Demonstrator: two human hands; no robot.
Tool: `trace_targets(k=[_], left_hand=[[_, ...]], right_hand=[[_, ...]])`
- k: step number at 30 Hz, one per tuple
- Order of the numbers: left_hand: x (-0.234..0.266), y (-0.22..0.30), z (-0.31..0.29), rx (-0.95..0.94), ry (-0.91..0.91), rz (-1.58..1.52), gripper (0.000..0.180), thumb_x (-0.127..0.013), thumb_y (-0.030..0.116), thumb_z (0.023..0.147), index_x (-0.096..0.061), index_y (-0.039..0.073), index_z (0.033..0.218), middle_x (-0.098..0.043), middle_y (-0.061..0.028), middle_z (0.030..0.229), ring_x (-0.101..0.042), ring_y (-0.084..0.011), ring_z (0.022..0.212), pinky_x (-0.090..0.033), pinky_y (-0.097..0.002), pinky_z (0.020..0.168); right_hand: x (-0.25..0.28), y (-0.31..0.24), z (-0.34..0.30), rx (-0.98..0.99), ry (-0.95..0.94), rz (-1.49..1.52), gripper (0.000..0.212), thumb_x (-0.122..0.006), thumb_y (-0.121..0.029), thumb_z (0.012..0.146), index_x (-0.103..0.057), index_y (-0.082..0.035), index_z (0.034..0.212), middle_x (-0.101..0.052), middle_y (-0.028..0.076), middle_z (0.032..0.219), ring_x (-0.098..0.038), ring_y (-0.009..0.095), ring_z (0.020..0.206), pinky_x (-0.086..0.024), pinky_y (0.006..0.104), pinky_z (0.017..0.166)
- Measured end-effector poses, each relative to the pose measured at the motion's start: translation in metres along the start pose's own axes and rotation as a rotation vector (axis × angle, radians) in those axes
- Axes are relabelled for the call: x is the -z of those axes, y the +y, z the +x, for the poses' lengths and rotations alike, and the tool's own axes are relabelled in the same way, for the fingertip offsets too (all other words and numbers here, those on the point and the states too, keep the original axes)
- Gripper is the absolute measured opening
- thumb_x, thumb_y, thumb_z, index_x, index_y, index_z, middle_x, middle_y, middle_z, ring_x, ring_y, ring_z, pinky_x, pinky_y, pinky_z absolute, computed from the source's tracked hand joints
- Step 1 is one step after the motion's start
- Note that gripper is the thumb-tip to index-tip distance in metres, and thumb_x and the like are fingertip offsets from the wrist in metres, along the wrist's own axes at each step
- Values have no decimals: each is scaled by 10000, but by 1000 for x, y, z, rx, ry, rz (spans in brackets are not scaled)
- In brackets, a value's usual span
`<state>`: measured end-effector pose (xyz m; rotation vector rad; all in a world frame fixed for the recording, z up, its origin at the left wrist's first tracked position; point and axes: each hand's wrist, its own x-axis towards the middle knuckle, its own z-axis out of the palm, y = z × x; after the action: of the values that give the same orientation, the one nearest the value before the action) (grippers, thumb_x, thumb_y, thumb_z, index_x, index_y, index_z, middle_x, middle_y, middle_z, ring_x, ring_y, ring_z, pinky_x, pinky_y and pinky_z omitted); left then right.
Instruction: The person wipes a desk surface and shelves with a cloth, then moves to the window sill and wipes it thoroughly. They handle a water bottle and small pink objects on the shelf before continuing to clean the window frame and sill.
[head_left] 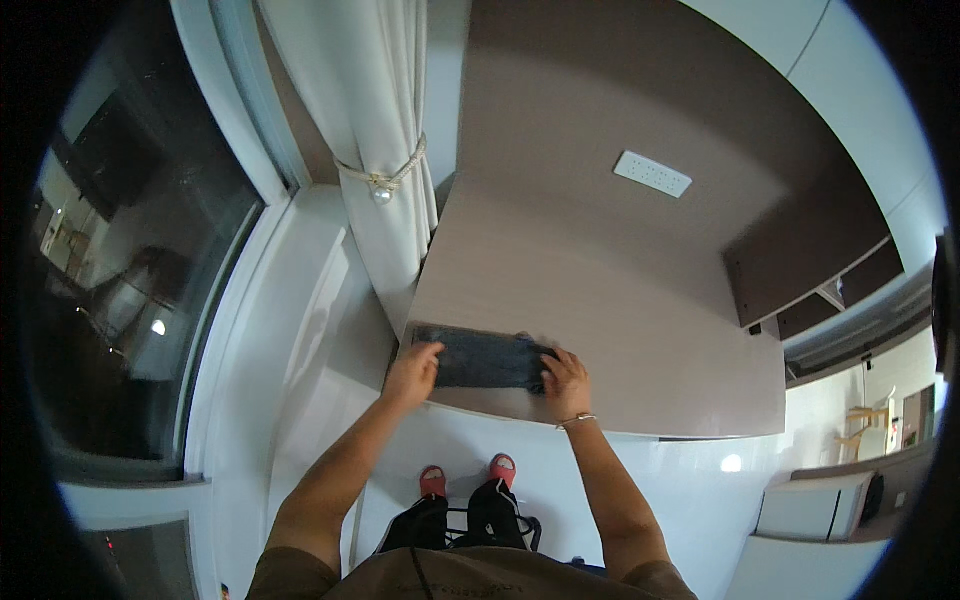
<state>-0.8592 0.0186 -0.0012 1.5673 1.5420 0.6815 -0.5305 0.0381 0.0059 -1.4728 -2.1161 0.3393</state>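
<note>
Hands at dark cloth, grip unclear, brown desk beneath

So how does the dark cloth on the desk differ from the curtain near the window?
The cloth is dark blue-grey, while the curtain is off-white. The cloth lies flat on the desk, whereas the curtain hangs in folds, gathered by a cord. The cloth has the left hand and right hand at its ends; neither touches the curtain. Both look like fabric.
</note>
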Motion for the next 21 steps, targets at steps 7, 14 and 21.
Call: trace_targets(k=[7, 14, 21], left_hand=[[-35, 5, 2, -159, -105, 727, 655, -490, 530, 929, -295, 282, 1503, -147, -98, 1597, -62, -333, 1473, -31, -535, 1168], [-5, -14, -39, -197, -191, 824, 744, -509, 565, 904, -264, 226, 1519, -107, -120, 1601, -43, -333, 1476, -7, -525, 1167], [-60, 22, -19, -327, -292, 836, 778, -521, 563, 897, -233, 208, 1527, -73, -160, 1598, -36, -345, 1473, -11, -512, 1168]], right_hand=[[-47, -51, 3, -160, -287, -279, 517, -527, -464, 910, -495, -270, 1389, -293, 64, 1543, -265, 353, 1388, -176, 627, 1095], [-69, -95, -46, -95, -371, -257, 600, -418, -532, 952, -334, -273, 1487, -236, 35, 1573, -215, 309, 1428, -114, 541, 1154], [-27, -38, -81, -193, -180, -192, 562, -477, -483, 935, -413, -246, 1440, -306, 55, 1537, -287, 334, 1391, -179, 520, 1139]])
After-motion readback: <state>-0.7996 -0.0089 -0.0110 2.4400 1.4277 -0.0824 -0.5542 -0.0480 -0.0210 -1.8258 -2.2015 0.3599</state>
